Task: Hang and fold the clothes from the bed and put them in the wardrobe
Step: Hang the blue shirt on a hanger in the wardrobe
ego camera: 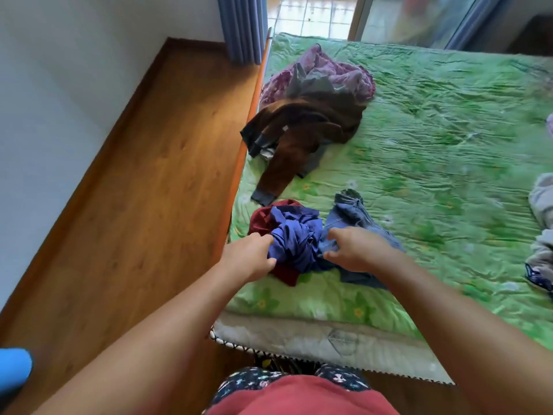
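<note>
To the left of my left hand [250,257] runs the wooden floor [134,190]. That hand's fingers are curled and grip the left side of the crumpled blue garment [294,239], which lies near the bed's [449,130] edge on top of a maroon garment [260,218]. My right hand [353,250] is just across the bundle, its fingers curled into the blue garment's right side, where it meets a piece of denim [350,214] under that hand. Beyond both hands lie a brown jacket [302,130] and a purple cloth [332,73]. Far to the right of my right hand are grey clothes [543,199].
</note>
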{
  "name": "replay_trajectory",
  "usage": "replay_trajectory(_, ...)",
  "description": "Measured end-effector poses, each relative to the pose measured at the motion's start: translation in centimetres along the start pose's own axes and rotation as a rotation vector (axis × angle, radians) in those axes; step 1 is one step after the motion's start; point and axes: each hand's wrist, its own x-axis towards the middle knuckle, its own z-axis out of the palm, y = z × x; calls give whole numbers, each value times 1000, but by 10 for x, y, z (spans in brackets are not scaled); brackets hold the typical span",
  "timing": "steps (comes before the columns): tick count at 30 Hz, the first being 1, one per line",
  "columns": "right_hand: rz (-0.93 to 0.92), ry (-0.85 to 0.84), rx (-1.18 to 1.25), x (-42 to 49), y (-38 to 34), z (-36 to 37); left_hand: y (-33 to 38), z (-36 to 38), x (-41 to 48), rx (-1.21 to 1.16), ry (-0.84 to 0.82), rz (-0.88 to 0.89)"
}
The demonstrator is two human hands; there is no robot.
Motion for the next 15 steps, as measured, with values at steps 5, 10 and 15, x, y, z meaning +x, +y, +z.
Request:
replay_trajectory(5,4,-53,-2,33,-5,27,-8,23,33,16,-79,-9)
replay_trajectory(10,-39,-75,-10,88,-10,61,-21,58,78,46,-147,-58)
replay_trajectory(15,-78,-152,6,146,-16,103,-37,103,123,26,-268,-71)
